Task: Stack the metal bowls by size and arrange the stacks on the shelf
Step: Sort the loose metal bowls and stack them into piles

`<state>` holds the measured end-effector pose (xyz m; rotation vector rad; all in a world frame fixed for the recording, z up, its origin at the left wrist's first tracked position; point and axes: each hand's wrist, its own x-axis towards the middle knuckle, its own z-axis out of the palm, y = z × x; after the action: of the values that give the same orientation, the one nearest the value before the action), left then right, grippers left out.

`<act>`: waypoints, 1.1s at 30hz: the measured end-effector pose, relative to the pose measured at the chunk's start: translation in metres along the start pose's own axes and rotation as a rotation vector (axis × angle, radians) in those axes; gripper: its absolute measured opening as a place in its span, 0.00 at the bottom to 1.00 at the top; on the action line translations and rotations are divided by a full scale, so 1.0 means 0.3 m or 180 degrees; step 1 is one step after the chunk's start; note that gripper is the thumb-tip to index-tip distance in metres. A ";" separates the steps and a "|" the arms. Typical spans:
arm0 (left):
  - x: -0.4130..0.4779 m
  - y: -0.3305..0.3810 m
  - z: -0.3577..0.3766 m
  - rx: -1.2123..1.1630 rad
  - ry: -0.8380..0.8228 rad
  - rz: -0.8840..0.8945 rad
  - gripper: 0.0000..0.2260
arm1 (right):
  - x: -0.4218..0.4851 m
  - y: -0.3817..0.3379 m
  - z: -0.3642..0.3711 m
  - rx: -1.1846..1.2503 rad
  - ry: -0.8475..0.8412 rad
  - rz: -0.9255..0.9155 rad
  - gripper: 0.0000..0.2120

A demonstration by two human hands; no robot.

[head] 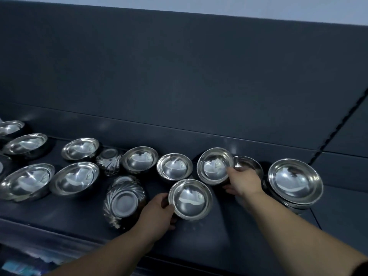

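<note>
Left hand (159,210) pinching rim of a small bowl (190,199), right hand (242,181) gripping edge of a tilted bowl (215,166), dark shelf (199,242), stack of larger bowls (294,181) at right

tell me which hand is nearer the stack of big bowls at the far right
Right. The right hand grips a small bowl just left of the stack; the left hand holds another bowl farther left.

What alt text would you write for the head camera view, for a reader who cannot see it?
A person's left hand grips a small metal bowl by its rim while the right hand holds another small bowl tilted, above a dark shelf. Many more steel bowls lie along it, two of them patterned and upside down.
</note>
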<state>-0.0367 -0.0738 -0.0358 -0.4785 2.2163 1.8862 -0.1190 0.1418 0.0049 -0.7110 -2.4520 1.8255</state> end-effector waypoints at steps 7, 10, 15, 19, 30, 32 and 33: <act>0.008 -0.008 -0.004 -0.0152 -0.0153 -0.0025 0.09 | -0.141 -0.025 -0.054 0.0633 -0.0292 0.0009 0.07; 0.000 -0.003 -0.004 -0.0229 -0.0147 -0.0049 0.08 | -0.188 -0.013 -0.044 0.0461 -0.0573 0.0102 0.11; 0.005 0.008 -0.014 -0.0125 0.0040 -0.0036 0.10 | -0.231 0.007 -0.017 0.0123 -0.0778 0.0174 0.13; 0.010 0.027 -0.020 0.0171 -0.0017 0.0177 0.18 | -0.240 0.016 -0.001 -0.0018 -0.0892 0.0207 0.14; 0.038 0.010 -0.019 0.0349 -0.0250 0.0275 0.22 | -0.147 0.097 0.001 0.0834 -0.0646 0.0856 0.19; 0.040 0.007 -0.019 0.0352 -0.0250 0.0273 0.21 | -0.111 0.108 -0.010 0.1125 -0.0432 0.1004 0.21; 0.043 0.004 -0.020 0.0348 -0.0244 0.0271 0.20 | -0.092 0.114 -0.014 0.1211 -0.0324 0.1038 0.24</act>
<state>-0.0487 -0.0810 -0.0381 -0.2933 2.3080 1.7793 -0.0812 0.1435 -0.0175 -1.0519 -2.0328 2.4045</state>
